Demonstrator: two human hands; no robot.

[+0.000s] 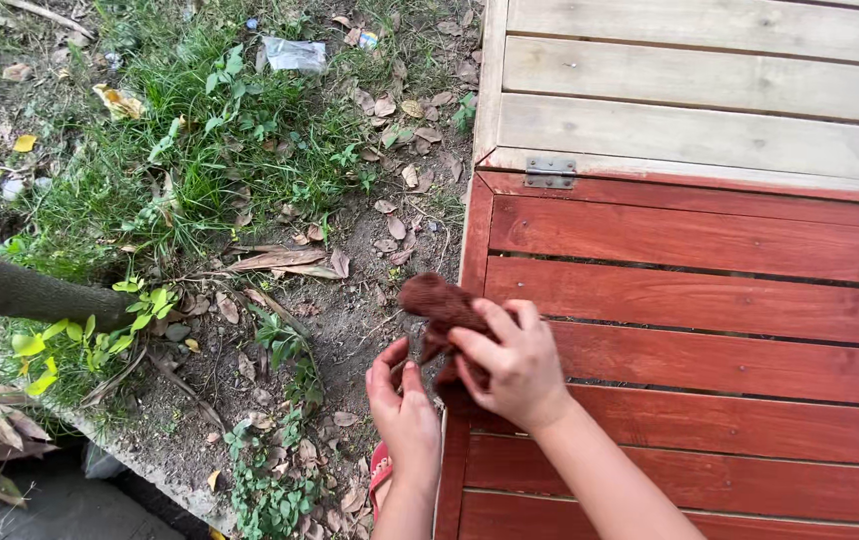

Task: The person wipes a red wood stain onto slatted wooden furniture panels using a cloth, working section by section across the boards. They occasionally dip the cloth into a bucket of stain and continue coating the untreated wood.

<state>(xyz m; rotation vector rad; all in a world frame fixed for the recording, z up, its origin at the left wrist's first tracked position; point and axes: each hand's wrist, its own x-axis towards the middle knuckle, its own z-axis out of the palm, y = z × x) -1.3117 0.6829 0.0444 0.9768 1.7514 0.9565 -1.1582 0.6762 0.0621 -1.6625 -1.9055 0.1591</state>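
My right hand (512, 365) grips a stained, reddish-brown rag (436, 305) at the left edge of a slatted wooden panel. The near half of the panel (710, 310) is coated dark red; the far half (700, 90) is bare pale wood. My left hand (405, 410) hovers just left of the rag, fingers curled, its fingertips at the rag's lower end. A metal hinge (550, 172) joins the two halves.
To the left lies bare soil with dry leaves, grass (220, 150) and small weeds. A thick brown branch or root (20, 292) crosses the left edge. A crumpled wrapper (295, 53) lies in the grass. A red sandal tip (380, 478) shows below my left hand.
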